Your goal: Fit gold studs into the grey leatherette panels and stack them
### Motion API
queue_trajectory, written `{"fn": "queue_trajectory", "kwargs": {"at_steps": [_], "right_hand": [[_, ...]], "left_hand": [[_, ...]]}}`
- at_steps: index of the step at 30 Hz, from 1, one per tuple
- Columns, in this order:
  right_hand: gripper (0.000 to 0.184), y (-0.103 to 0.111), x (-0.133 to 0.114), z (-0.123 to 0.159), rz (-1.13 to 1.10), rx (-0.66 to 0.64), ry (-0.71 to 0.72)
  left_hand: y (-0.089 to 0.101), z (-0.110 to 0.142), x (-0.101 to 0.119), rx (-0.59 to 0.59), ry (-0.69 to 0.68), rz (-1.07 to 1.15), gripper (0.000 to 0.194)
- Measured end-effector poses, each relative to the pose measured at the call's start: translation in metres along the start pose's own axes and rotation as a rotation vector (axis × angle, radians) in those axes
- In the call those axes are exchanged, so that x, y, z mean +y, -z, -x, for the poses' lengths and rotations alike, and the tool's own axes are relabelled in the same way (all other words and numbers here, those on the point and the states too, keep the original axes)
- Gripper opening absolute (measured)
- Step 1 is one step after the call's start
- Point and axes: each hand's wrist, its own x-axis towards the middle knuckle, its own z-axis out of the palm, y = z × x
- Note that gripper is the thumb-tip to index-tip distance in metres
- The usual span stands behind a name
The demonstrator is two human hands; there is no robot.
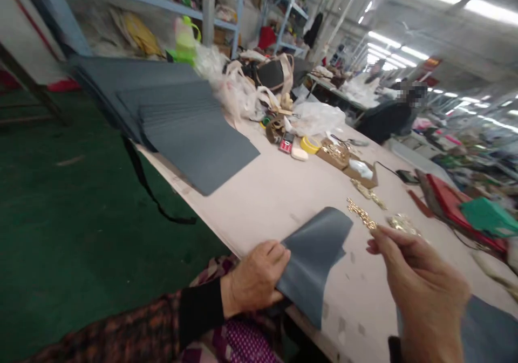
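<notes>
My left hand (254,279) is closed on the near edge of a grey leather piece (313,258) that lies curled on the pale work table (275,190). My right hand (421,287) is raised at the right, fingers pinched on the end of a short gold chain (361,214) that runs out over the table. A small heap of gold hardware (401,223) lies just beyond my right fingers. Another grey piece (489,333) shows under my right wrist.
A stack of grey leather sheets (182,120) overhangs the table's left edge. Plastic bags, a handbag (272,74), a phone (286,143), tape rolls and a cardboard box of fittings (343,161) crowd the far end. Red and green pieces (469,206) lie right. A seated person (388,117) works beyond.
</notes>
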Motion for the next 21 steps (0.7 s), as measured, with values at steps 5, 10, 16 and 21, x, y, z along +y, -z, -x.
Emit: {"fn": "queue_trajectory", "kwargs": {"at_steps": [5, 10, 16, 21], "right_hand": [[0.022, -0.056, 0.003, 0.021, -0.177, -0.601, -0.14], [0.017, -0.092, 0.021, 0.024, -0.114, -0.863, -0.249], [0.018, -0.097, 0.014, 0.012, -0.019, -1.019, -0.157], [0.025, -0.111, 0.043, 0.013, 0.087, -1.144, -0.063]], "left_hand": [[-0.002, 0.0, -0.002, 0.058, -0.015, -0.039, 0.052], [-0.008, 0.003, -0.007, 0.083, -0.068, -0.009, 0.043], [-0.023, 0.005, -0.011, 0.121, -0.119, 0.009, 0.033], [-0.016, 0.009, -0.036, 0.098, -0.111, -0.146, 0.028]]}}
